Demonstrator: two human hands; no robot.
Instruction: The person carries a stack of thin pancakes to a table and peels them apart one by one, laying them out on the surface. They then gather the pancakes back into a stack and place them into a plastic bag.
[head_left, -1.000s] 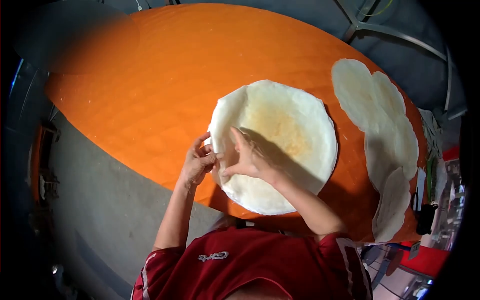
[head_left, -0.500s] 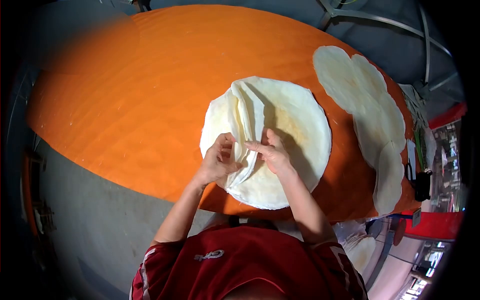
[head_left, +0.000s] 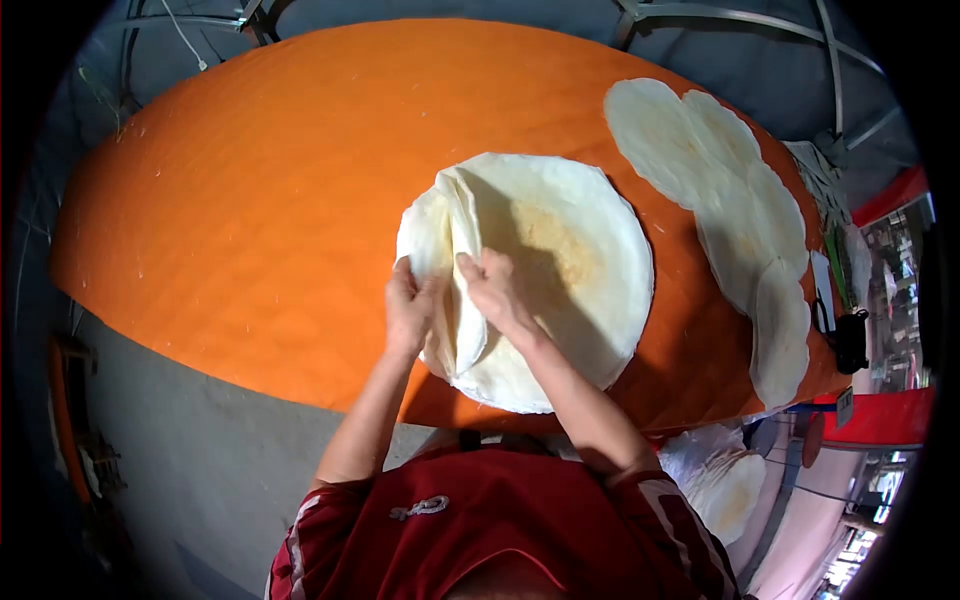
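A stack of large, thin round flatbreads lies in front of me, pale with a browned patch in the middle. On its left part a flatbread is gathered into a narrow upright fold. My left hand is closed on the left side of that fold, its fingers partly blurred. From the right, my right hand grips the fold's edge, thumb pointing up and fingers curled in. Both hands are near the fold's lower half. How many layers they hold is hidden.
An orange-covered table carries everything. Several overlapping flatbreads are spread along its right side. At the right edge sits a black object, and below it a plastic bag with more flatbreads. Metal frame bars stand behind.
The fold has been pressed narrower and lies further left. My right hand has moved left, and its fingers have curled in. My left hand has shifted slightly left. The view has shifted slightly.
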